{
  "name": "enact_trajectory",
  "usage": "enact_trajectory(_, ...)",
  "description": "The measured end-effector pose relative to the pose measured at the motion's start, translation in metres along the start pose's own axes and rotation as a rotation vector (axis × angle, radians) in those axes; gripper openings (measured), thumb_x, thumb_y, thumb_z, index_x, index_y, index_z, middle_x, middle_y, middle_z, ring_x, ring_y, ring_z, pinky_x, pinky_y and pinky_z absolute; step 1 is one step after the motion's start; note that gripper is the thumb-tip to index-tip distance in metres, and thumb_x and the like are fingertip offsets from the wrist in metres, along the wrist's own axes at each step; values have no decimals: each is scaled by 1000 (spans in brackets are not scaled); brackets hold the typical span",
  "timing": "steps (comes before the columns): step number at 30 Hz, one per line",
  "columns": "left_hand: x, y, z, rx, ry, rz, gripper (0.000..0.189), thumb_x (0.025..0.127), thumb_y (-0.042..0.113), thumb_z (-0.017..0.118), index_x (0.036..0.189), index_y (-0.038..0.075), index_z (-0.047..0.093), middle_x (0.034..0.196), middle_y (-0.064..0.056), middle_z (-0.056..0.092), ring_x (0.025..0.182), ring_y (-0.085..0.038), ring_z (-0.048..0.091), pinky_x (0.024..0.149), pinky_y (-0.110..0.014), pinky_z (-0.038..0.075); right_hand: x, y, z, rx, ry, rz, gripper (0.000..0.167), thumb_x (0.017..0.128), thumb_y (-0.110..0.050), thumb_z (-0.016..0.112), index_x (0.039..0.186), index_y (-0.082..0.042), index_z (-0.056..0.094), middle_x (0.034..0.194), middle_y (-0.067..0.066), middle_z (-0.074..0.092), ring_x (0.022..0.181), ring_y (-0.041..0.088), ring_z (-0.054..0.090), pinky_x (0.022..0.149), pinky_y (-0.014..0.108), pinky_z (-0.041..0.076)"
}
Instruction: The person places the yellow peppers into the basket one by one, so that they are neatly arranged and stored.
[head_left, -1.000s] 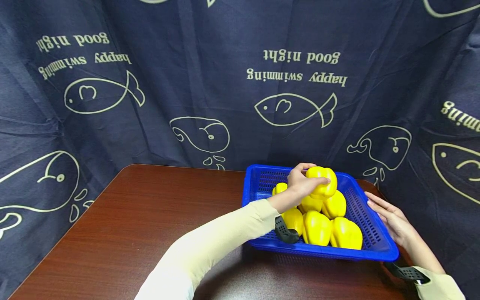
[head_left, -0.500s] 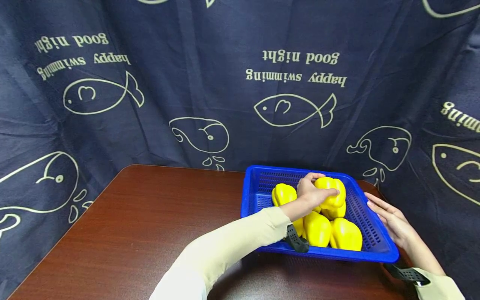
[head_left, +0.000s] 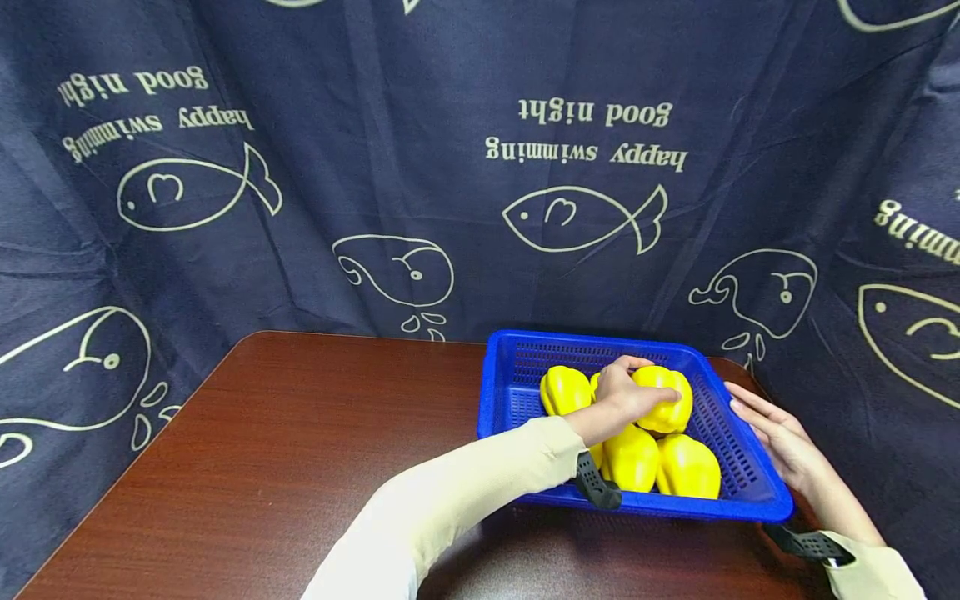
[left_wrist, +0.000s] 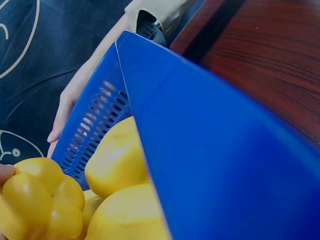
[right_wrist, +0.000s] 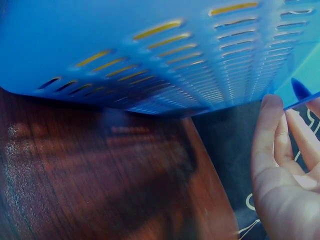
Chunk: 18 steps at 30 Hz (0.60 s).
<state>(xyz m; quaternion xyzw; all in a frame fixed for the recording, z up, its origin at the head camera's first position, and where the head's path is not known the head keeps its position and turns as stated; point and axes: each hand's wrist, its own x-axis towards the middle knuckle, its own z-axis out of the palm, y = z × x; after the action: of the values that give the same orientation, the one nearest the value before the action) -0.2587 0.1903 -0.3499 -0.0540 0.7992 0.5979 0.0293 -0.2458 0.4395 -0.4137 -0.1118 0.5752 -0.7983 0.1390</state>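
Observation:
My left hand (head_left: pixel 621 393) grips a yellow bell pepper (head_left: pixel 667 400) low inside the blue plastic basket (head_left: pixel 491 400), at its right half. In the left wrist view that pepper (left_wrist: pixel 42 197) shows at the lower left, with a bit of finger (left_wrist: pixel 6 172) on it. Other yellow bell peppers lie around it: one at the left (head_left: pixel 564 390), two at the front (head_left: pixel 632 458), and others partly hidden by my left hand and arm. My right hand (head_left: pixel 783 442) touches the basket's right side from outside, its fingers fairly straight. The right wrist view shows the thumb (right_wrist: pixel 267 130) against the basket.
The basket stands at the right end of a dark red-brown wooden table (head_left: pixel 337 417). Behind and beside it hangs a navy curtain (head_left: pixel 465 167) with fish and whale drawings. My left forearm crosses the basket's front left edge.
My left hand has moved right and down with the bell pepper, from above the others into the basket. The left-hand pepper now shows more fully. My right hand stays at the basket's side.

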Motion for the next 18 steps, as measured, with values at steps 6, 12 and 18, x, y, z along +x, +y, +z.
enact_trajectory(6, -2, 0, 1, 17, -25, -25, 39, 64, 25, 87, 93, 21, 62, 86, 4, 58, 79, -11, 51, 70, -26, 49, 0, -1, 1, -13, 22, 11, 42, 104, -10, 35, 120, -34, 65, 110, -8, 71, 95, 12, 71, 76, 28, 58)
enact_trajectory(12, -5, 1, 0, 45, -36, -48, 40, 66, 26, 86, 94, 20, 59, 86, 2, 57, 81, -13, 51, 70, -28, 49, 1, 1, 0, -7, -2, -2, 44, 104, -8, 33, 122, -33, 64, 111, -8, 71, 96, 13, 70, 77, 28, 58)
enact_trajectory(18, -4, 4, 0, 75, -41, -29, 40, 65, 27, 86, 93, 20, 59, 85, 3, 58, 78, -11, 51, 68, -25, 48, 0, 1, -1, 8, 4, -11, 44, 104, -8, 33, 122, -32, 65, 111, -7, 71, 95, 13, 71, 77, 27, 58)
